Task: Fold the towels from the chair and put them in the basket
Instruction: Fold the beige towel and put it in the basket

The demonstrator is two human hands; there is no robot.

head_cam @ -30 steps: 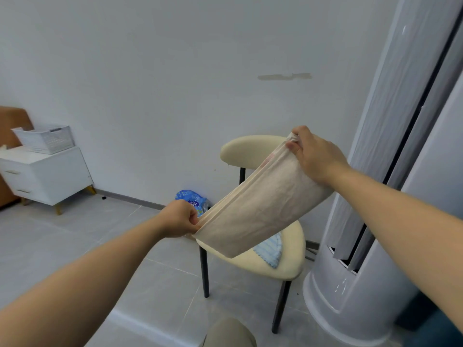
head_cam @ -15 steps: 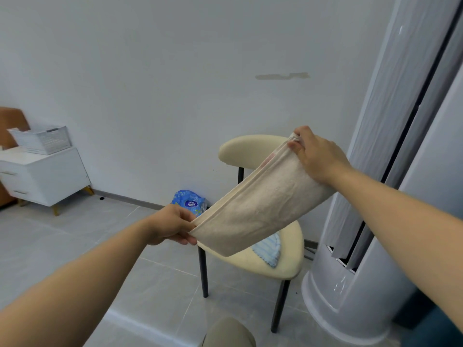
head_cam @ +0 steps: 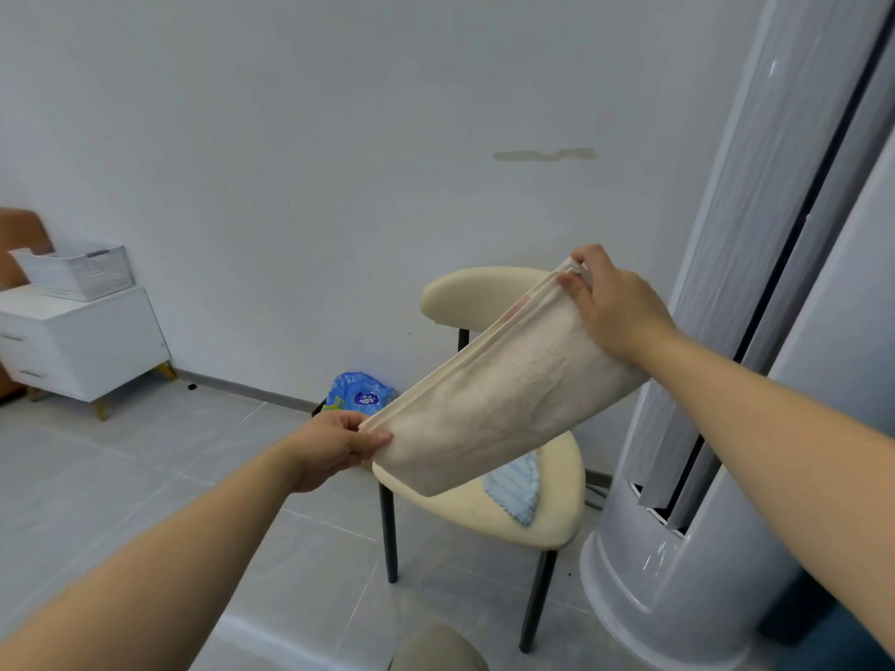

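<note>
two hands, left hand (head_cam: 334,447), right hand (head_cam: 615,307), one cream towel (head_cam: 503,394), one chair (head_cam: 557,515)

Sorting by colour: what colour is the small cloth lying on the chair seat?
Small cloth: light blue, faintly striped; head view.

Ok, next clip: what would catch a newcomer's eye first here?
The folded beige towel, stretched slantwise in mid-air, pinched by the left hand at its lower end and the right hand at its upper end. Behind it, a cream chair has a blue striped cloth on its seat; a white basket sits on a cabinet far left.
</note>
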